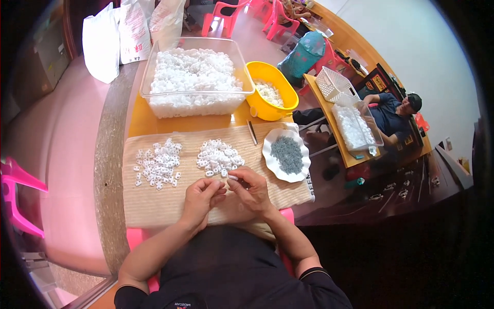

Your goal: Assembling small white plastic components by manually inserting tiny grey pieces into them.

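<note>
Bright, diffuse light fills the room about us, its source out of sight. At left the pink floor (pixel 72 154) runs pale; at far right the wall (pixel 427 46) is almost bleached, and at far left the sacks (pixel 100 49) lose surface detail to overexposure. A small glint marks the tabletop (pixel 140 116) beyond the cloth (pixel 154 203). Deep shadow occupies the near right, and the dark shirt (pixel 221 268) shows few folds. Straight edges bow increasingly toward the black, rounded rim. The left hand (pixel 201 200) and right hand (pixel 252 190) are fairly clear; the far chairs (pixel 225 18) appear softer.
</note>
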`<control>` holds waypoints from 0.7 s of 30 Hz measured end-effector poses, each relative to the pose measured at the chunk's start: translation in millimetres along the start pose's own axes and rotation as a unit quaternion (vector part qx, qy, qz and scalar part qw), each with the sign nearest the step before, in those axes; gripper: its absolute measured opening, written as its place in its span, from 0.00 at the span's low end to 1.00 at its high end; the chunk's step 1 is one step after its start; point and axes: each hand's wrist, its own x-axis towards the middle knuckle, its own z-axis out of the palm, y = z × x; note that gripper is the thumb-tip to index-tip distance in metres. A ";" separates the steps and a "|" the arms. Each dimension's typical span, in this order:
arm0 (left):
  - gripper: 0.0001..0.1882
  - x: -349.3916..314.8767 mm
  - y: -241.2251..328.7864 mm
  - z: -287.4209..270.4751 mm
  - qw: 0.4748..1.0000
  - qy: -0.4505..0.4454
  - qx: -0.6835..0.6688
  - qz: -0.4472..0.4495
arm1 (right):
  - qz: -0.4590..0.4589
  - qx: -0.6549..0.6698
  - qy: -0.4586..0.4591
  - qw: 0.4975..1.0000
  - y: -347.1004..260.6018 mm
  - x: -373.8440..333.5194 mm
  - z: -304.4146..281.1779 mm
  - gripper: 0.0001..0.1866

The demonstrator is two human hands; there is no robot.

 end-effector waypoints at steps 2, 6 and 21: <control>0.06 -1.0 0.0 0.1 1.000 -0.006 0.005 0.002 | 0.028 0.026 0.015 0.999 2.8 -2.3 0.7 0.11; 0.06 -1.3 -1.1 -0.3 1.000 -0.002 0.002 -0.004 | 0.053 0.042 0.018 0.998 -1.1 -2.9 -1.8 0.12; 0.06 0.3 -1.5 -2.2 1.000 -0.004 0.024 0.005 | -0.225 -0.226 0.293 0.901 -52.9 99.9 -112.8 0.12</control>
